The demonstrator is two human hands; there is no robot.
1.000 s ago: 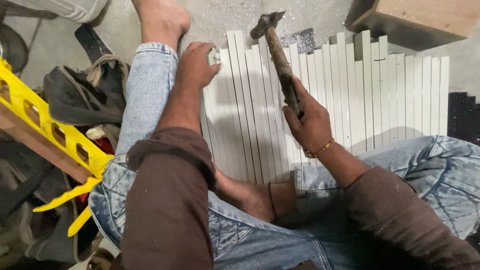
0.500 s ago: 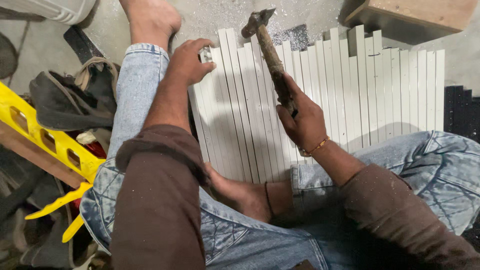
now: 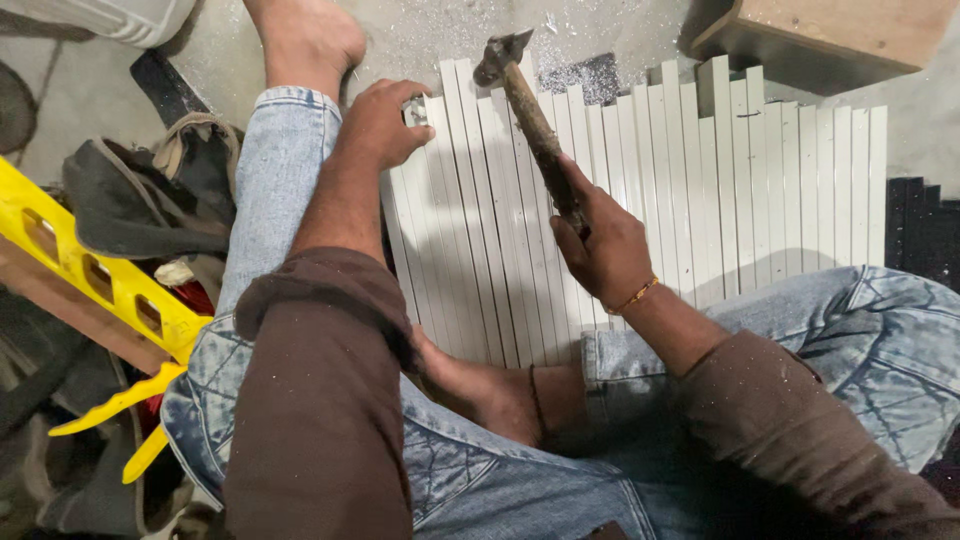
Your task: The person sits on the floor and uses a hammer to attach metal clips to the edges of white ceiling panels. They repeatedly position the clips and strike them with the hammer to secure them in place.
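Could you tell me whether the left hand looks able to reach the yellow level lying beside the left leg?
Probably yes: the left hand rests on the white slats, and only the bent knee separates it from the yellow level.

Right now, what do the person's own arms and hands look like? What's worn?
Both hands are bare, no gloves. The left hand has a bare forearm, with a dark brown sleeve pushed up to about the elbow. The right hand wears a thin orange and gold bangle at the wrist; its brown sleeve is flecked with pale dust. No rings or watch visible.
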